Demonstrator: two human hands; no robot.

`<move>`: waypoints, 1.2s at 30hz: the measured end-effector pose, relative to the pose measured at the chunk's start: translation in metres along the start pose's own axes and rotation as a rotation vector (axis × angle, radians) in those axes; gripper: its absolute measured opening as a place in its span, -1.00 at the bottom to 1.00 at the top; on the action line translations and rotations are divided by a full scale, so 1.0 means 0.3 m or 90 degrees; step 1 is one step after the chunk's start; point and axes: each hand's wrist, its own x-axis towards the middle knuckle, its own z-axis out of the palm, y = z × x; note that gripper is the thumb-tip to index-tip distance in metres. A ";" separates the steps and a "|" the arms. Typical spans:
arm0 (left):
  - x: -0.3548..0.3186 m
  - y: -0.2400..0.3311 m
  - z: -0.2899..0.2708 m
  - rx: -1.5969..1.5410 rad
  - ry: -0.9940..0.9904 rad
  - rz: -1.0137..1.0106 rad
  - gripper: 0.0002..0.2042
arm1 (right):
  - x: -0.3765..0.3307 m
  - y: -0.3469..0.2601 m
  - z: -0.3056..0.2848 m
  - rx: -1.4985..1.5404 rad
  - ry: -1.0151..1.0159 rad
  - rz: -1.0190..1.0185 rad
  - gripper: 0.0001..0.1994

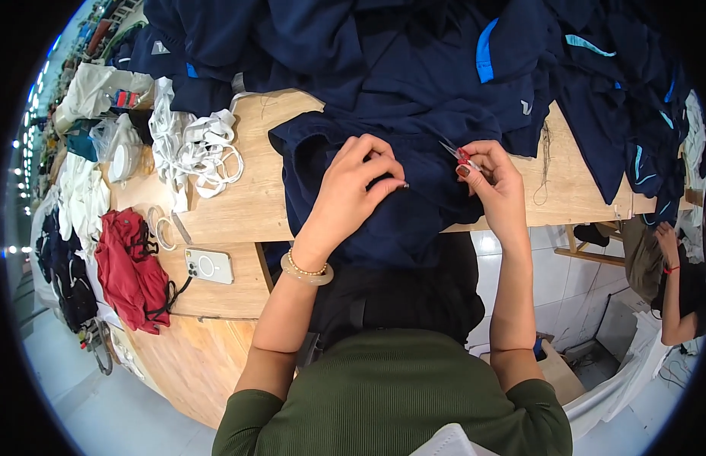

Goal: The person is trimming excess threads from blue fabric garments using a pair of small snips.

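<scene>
Two hands work at the edge of a wooden bench (pixel 239 205). The left hand (pixel 353 190) rests curled on one navy garment (pixel 383 163), its fingertips pinching a fold of the cloth. The right hand (pixel 493 178), just beside it, is closed around one small pair of red-handled thread snips (pixel 458 154), blades pointing up and left over the same garment. Beyond both hands lies a heap of more navy garments (pixel 414 45) with light blue trim. Well to the left of the left hand lie one white phone (pixel 209 266), one red bag (pixel 132 270) and a tangle of white elastic bands (pixel 197 148).
</scene>
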 end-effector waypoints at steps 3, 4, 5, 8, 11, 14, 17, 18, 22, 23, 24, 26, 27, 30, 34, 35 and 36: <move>0.007 -0.001 -0.001 -0.069 0.003 -0.071 -0.87 | -0.004 -0.008 0.011 -0.037 0.005 -0.073 -0.81; 0.010 0.002 -0.003 -0.104 0.000 -0.134 -0.92 | -0.008 -0.010 0.010 -0.038 0.006 -0.069 -0.81; 0.010 0.000 -0.002 -0.121 0.007 -0.160 -0.96 | -0.011 -0.013 0.011 -0.022 -0.002 -0.065 -0.80; 0.003 -0.014 0.004 -0.138 0.032 -0.166 -0.92 | -0.018 -0.026 0.008 -0.029 -0.017 -0.051 -0.79; 0.005 -0.010 -0.003 -0.123 -0.001 -0.181 -0.96 | -0.023 -0.041 0.009 -0.055 -0.018 -0.041 -0.79; 0.005 -0.013 0.007 -0.113 0.046 -0.139 -0.93 | -0.034 -0.056 0.010 -0.055 -0.018 -0.035 -0.78; 0.008 -0.009 0.022 -0.145 0.131 -0.147 -0.89 | -0.046 -0.071 -0.001 -0.066 -0.029 -0.025 -0.79; 0.009 -0.004 0.013 -0.146 0.130 -0.146 -0.89 | -0.048 -0.073 -0.005 -0.083 -0.035 -0.019 -0.79; 0.009 0.011 -0.010 -0.055 0.020 -0.048 -0.85 | -0.052 -0.076 -0.002 -0.065 -0.016 -0.036 -0.80; 0.009 0.009 -0.006 0.005 0.015 -0.006 -0.84 | -0.054 -0.076 -0.001 -0.056 -0.012 -0.036 -0.80; 0.007 0.005 -0.001 0.005 0.016 -0.005 -0.84 | -0.056 -0.076 0.000 -0.047 -0.008 -0.036 -0.80; 0.003 -0.003 0.011 0.026 -0.012 -0.020 -0.84 | -0.060 -0.080 0.012 -0.049 -0.010 -0.046 -0.80; 0.004 -0.006 0.014 0.026 -0.012 -0.020 -0.84 | -0.063 -0.080 0.015 -0.050 -0.011 -0.054 -0.80; 0.013 -0.011 0.020 -0.001 0.022 -0.022 -0.88 | -0.069 -0.065 0.015 -0.100 -0.030 -0.051 -0.80; 0.023 0.006 0.023 -0.075 0.034 -0.129 -0.95 | -0.070 -0.079 0.037 -0.167 -0.041 -0.080 -0.83; 0.023 0.009 0.022 -0.088 0.043 -0.161 -0.97 | -0.067 -0.076 0.042 -0.189 -0.041 -0.081 -0.83; 0.023 0.008 0.020 -0.087 0.043 -0.161 -0.97 | -0.063 -0.075 0.046 -0.211 -0.041 -0.082 -0.83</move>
